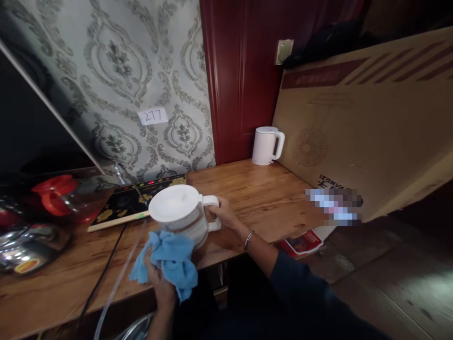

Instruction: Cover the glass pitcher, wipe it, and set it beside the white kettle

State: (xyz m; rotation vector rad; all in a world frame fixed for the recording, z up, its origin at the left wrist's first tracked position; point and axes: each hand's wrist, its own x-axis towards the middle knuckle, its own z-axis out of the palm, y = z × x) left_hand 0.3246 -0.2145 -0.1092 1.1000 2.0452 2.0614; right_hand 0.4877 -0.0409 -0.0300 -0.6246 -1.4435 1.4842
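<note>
My right hand is closed round the handle of a clear pitcher with a white lid and a white handle. The pitcher is up near the front edge of the wooden counter; whether its base touches the wood is hidden. In my left hand a blue cloth is bunched up, and it lies against the lower front side of the pitcher. Some of my left fingers are covered by the cloth.
Behind the pitcher lies a black induction cooktop with a tap over it. A red-lidded glass pot and a shiny metal kettle stand left. A white electric kettle stands at the back, beside a large cardboard box.
</note>
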